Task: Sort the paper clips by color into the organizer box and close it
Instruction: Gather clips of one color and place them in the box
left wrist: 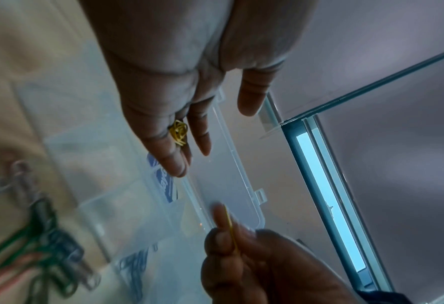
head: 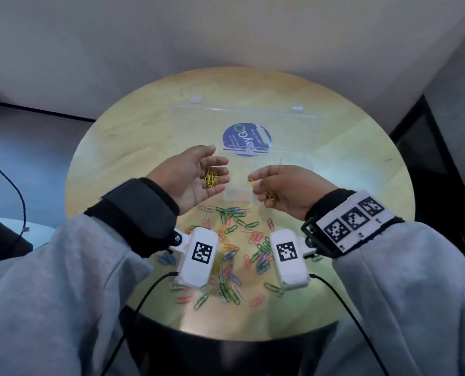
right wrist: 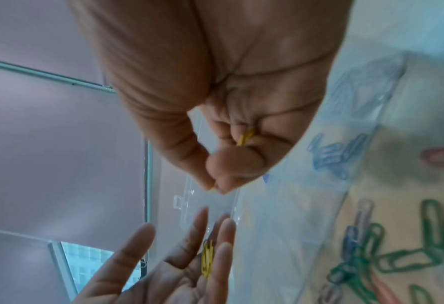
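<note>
Wooden table carries the clear organizer box, lid open, beyond the fingertips. Mixed clips lie behind the wrists. Left hand cups yellow clips on relaxed fingers; right hand pinches 1 yellow clip. Yellow sorting is underway; next, probably drop these into 1 compartment.

Your hands hover above the open organizer box, lid lying flat behind it. Bare table either side gives you room; the clip pile crowds the near edge under your wrists.
</note>
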The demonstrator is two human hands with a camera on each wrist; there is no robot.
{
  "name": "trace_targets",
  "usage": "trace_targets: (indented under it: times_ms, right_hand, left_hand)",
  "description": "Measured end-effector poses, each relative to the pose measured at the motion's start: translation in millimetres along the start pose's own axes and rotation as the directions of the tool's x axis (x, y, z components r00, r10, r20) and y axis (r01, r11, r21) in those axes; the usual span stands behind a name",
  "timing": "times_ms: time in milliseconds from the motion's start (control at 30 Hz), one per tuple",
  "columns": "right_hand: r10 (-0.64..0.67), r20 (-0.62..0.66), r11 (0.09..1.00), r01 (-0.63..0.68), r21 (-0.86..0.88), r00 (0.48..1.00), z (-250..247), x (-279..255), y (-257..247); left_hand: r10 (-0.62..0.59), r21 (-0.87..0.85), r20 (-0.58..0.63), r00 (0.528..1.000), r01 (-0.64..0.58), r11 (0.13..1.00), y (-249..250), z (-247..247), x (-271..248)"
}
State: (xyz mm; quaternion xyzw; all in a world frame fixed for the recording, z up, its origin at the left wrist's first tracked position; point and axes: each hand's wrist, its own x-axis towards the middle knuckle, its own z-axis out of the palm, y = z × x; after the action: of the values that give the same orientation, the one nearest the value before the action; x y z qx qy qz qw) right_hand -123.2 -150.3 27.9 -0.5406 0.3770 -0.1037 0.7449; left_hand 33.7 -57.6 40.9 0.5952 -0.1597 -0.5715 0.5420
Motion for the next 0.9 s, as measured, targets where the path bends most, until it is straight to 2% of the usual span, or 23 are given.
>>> trace_targets:
  times_ms: [167,267,367,533,633,733,833,900]
  right_hand:
    - [-0.020,-0.029,0.982,0.025,0.187,0.999,1.9,18.2,-17.7]
    - [0.007,-0.063,0.936,0.015,0.351,0.998,1.9,27.7,-20.7]
    - [0.055,-0.077,0.931,-0.023,0.365,0.996,4.0,33.1,-18.1]
    - [0.039,-0.039,0.930,-0.022,0.368,0.998,3.5,33.7,-16.4]
    - [0.027,-0.038,0.949,-0.013,0.316,0.999,3.7,29.4,-13.8]
    - [-0.008,-0.081,0.981,0.023,0.191,0.997,1.2,19.3,-12.7]
    - [-0.043,-0.103,0.999,0.043,-0.004,0.994,-8.9,1.6,-13.1]
    - [-0.077,-0.096,0.978,0.057,-0.200,0.992,-20.7,-12.3,-9.3]
  left_hand:
    - [-0.010,0.078,-0.003,1.000,0.010,0.997,9.9,6.8,15.6]
    - [-0.025,0.101,0.010,1.000,0.024,0.995,11.7,11.4,25.3]
    - [-0.034,0.106,0.017,0.999,0.032,0.994,14.2,14.5,33.7]
    - [-0.037,0.137,0.035,0.999,0.032,0.990,14.8,18.1,35.3]
    - [-0.020,0.132,0.041,0.999,0.014,0.991,13.4,17.2,31.4]
    - [0.017,0.168,0.033,0.999,-0.023,0.985,11.2,17.3,23.0]
    - [0.042,0.363,0.029,0.999,-0.050,0.930,4.1,24.3,9.8]
    - [0.055,0.596,0.056,0.997,-0.077,0.799,-6.2,29.4,1.7]
